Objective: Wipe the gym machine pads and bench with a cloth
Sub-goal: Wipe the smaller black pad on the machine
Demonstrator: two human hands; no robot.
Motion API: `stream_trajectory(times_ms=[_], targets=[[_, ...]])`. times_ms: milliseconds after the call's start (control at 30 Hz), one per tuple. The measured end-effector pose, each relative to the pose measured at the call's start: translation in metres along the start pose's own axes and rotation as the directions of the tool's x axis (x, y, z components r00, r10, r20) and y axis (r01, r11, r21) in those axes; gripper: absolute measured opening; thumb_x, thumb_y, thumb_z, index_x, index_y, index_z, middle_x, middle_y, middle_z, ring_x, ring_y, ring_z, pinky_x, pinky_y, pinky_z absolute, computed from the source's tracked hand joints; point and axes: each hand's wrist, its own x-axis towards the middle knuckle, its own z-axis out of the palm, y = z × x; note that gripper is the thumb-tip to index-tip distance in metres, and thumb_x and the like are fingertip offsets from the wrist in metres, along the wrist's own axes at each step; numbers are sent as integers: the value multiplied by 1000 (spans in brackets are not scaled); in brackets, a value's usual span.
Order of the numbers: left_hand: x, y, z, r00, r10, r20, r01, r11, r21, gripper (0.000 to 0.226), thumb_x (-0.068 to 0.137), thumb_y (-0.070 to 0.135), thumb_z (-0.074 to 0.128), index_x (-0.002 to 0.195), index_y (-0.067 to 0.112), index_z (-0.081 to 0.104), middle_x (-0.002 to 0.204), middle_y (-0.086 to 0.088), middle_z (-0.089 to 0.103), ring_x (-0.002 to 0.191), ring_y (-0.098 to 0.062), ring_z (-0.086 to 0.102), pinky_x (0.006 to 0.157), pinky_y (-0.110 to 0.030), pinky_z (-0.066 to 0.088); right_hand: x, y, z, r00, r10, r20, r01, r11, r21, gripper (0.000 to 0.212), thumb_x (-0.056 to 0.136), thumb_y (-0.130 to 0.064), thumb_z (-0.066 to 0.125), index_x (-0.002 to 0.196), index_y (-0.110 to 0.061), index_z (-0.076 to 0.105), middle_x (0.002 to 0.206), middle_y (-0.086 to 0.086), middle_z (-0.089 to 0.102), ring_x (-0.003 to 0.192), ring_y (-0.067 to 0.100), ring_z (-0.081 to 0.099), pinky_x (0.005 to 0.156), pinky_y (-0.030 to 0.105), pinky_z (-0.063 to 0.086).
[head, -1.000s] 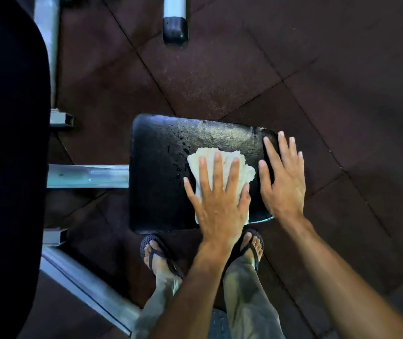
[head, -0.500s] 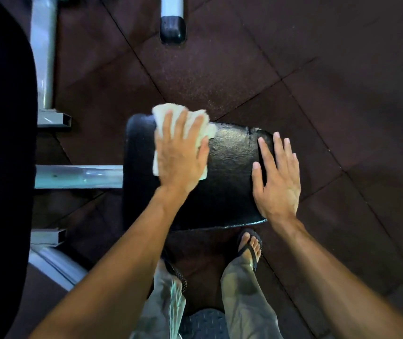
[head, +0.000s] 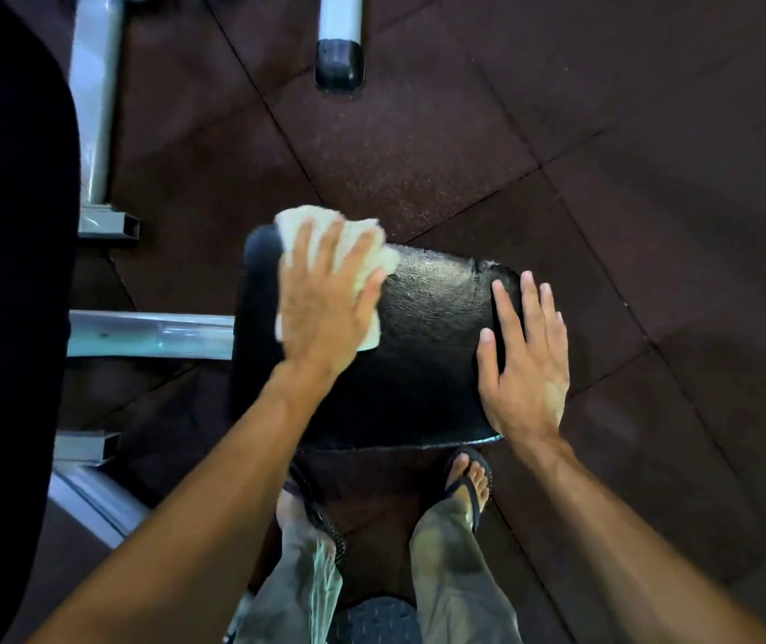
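A black padded seat (head: 422, 346) of the gym machine lies below me, its surface shiny and damp. My left hand (head: 325, 299) presses a crumpled white cloth (head: 371, 258) flat onto the seat's far left corner, fingers spread over it. My right hand (head: 522, 360) rests flat on the seat's right edge, fingers apart, holding nothing. A small tear shows near the seat's far right corner.
A large black back pad (head: 4, 295) fills the left side. Grey metal frame bars (head: 148, 334) join it to the seat. A grey post with a black end cap (head: 339, 62) stands on the dark rubber floor tiles (head: 604, 155). My sandalled feet (head: 467, 481) are under the seat's near edge.
My left hand has slid the cloth from the seat's middle right to its far left corner, where it has stayed for the last half second. My right hand has stayed on the right edge.
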Motion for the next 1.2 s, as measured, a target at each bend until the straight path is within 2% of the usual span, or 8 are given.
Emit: stream_trajectory(times_ms=[133, 267, 400, 500, 600, 833, 1000, 1200], targets=[[-53, 39, 9, 986, 157, 48, -155, 987, -52, 48, 97, 39, 54, 144, 27, 47, 154, -6, 44, 145, -34, 34, 111, -54, 39, 1, 2, -2, 1000, -21, 17, 20, 1000, 14, 53, 102, -35, 38, 154, -24, 35, 166, 5, 24, 154, 27, 19, 123, 45, 21], [-121, -2, -11, 948, 280, 153, -284, 959, 5, 54, 97, 43, 51, 148, 30, 39, 157, -6, 38, 147, -33, 31, 109, -54, 42, 0, 2, -3, 999, -15, 31, 14, 1000, 22, 54, 102, -35, 38, 155, -24, 34, 167, 4, 22, 155, 25, 17, 124, 47, 22], [-84, -47, -21, 984, 109, 139, -116, 992, 44, 50, 101, 42, 43, 148, 27, 40, 157, -11, 36, 147, -38, 26, 123, -48, 25, 0, 1, -2, 1000, -8, 11, 8, 1000, 10, 53, 102, -35, 38, 154, -24, 35, 166, 5, 23, 155, 25, 17, 123, 47, 24], [-29, -20, -13, 999, 4, 45, -5, 1000, 25, 44, 100, 38, 47, 141, 23, 51, 149, -13, 46, 142, -39, 34, 119, -50, 29, -1, 1, -1, 1000, -12, 8, 12, 1000, 12, 54, 102, -35, 40, 154, -25, 35, 166, 5, 23, 155, 26, 18, 123, 46, 24], [-10, 25, 5, 996, 57, 65, -55, 998, -24, 44, 99, 40, 48, 140, 26, 52, 149, -8, 49, 143, -36, 36, 114, -55, 35, 0, 2, -1, 1000, -16, 13, 16, 1000, 22, 53, 102, -35, 39, 154, -25, 35, 166, 5, 23, 155, 26, 18, 123, 45, 22], [-105, 49, 2, 965, 190, 178, -179, 981, -73, 49, 101, 41, 45, 147, 26, 43, 157, -6, 38, 149, -32, 28, 111, -56, 37, 1, 3, -3, 999, -17, 43, 15, 999, 48, 53, 103, -37, 37, 155, -25, 34, 166, 5, 23, 155, 26, 18, 123, 48, 23], [-86, 35, -30, 970, 165, 178, -117, 960, -254, 56, 100, 53, 32, 151, 30, 33, 164, -7, 19, 153, -26, 15, 122, -54, 22, 0, -2, -15, 987, 22, 159, -54, 979, 196, 56, 103, -44, 37, 155, -26, 32, 168, 1, 15, 157, 20, 4, 127, 49, 11], [-75, -41, -28, 972, -39, 231, 40, 999, 2, 56, 103, 48, 21, 155, 29, 23, 167, -6, 10, 155, -27, 8, 123, -55, 17, -42, -84, -33, 993, 101, 68, -119, 928, 354, 51, 102, -42, 43, 150, -24, 42, 164, 4, 28, 156, 22, 13, 127, 49, 11]])
